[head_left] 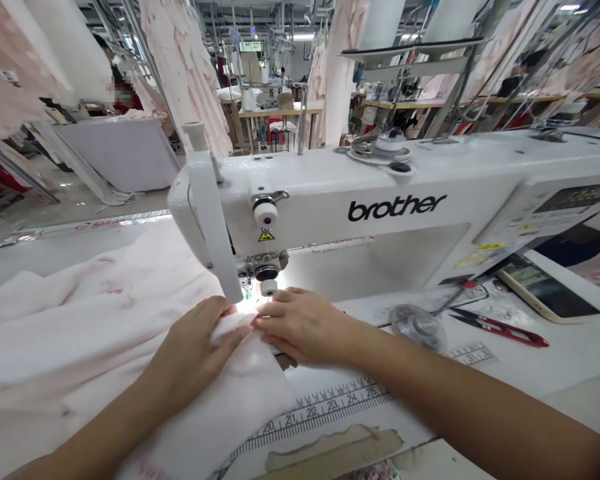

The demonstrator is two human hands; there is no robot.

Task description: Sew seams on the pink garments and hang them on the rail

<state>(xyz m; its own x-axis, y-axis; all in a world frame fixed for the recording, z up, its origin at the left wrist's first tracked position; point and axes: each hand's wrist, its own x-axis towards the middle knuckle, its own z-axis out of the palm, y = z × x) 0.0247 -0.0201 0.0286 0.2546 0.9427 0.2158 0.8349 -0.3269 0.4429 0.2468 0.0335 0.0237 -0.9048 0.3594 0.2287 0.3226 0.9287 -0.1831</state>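
A white sewing machine (310,200) marked "brother" stands before me, its lamp lighting the needle area. Pale pink fabric (105,313) spreads over the left side of the table and runs up under the needle area. My left hand (195,340) grips a fold of this fabric between thumb and fingers, just in front of the needle. Close beside it, my right hand (305,327) pinches the fabric edge with fingertips together, right of the needle. Needle and presser foot are mostly hidden by glare and fingers.
Red-handled thread snips (505,330), a phone (550,290) and a clear round dish (420,327) lie to the right. A printed ruler (325,407) runs along the table front, near a worn tape strip (335,450). Pink garments (185,73) hang behind; a person sits far left.
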